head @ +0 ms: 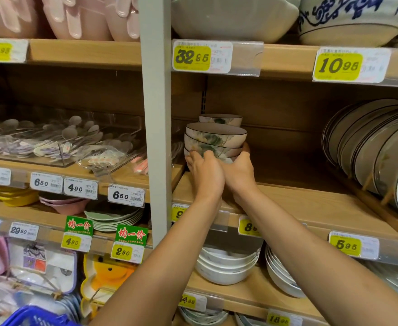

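Currently both hands are clamping the base of the stack of floral bowls [215,138]; the left hand [205,172] is curling its fingers round the lowest bowl's left side; the right hand [239,172] is cupping the right side; the two hands are lying side by side, touching. The stack is sitting at the left end of the wooden shelf [299,201], just beside the grey upright post [156,114]; whether it is resting on the board, cannot tell. A matching bowl [220,118] is standing just behind; dark-rimmed plates [370,142] are leaning in a rack well to the right; white bowls [226,267] are lying stacked on the shelf below.
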A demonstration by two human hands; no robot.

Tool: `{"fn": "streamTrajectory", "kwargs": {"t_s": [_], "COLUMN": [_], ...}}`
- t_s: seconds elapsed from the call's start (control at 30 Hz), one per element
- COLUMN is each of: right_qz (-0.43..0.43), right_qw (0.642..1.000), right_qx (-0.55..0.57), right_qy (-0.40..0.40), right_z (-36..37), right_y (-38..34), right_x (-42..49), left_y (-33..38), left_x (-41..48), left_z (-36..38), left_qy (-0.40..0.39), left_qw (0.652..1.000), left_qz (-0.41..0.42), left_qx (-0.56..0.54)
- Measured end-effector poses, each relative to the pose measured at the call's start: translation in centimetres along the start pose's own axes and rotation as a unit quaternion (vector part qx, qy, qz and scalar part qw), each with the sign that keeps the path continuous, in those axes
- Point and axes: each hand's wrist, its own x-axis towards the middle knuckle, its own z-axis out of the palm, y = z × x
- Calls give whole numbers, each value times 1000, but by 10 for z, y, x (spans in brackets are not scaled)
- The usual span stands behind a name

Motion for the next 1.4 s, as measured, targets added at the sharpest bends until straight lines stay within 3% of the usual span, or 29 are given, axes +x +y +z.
{"fn": "streamTrajectory", "kwargs": {"t_s": [0.37, 0.77, 0.93, 1.07, 1.27, 1.4], "right_qz": [63, 82, 70, 47, 85, 102], "right_qw": [997, 993, 995, 996, 974, 938], "right_qx": [41, 62, 34, 21, 204, 326], "right_qy": [-35, -62, -66, -69, 51, 61], "right_z": [-1, 0, -4, -10, -34, -65], "right_y": [3, 6, 3, 0, 8, 7], "right_x": [32, 37, 32, 23, -13, -56], "left_y": [6, 8, 15, 13, 5, 8], "left_x": [27, 35, 29, 8, -37, -75], "left_z": [15, 29, 22, 7, -28, -51], "left_qy": [35, 67, 50, -9, -96, -152], "left_qw": [991, 989, 989, 985, 974, 970], "left_qz": [-100, -114, -122, -149, -144, -115], "left_qx": [-87, -73, -72, -90, -144, -152]}}
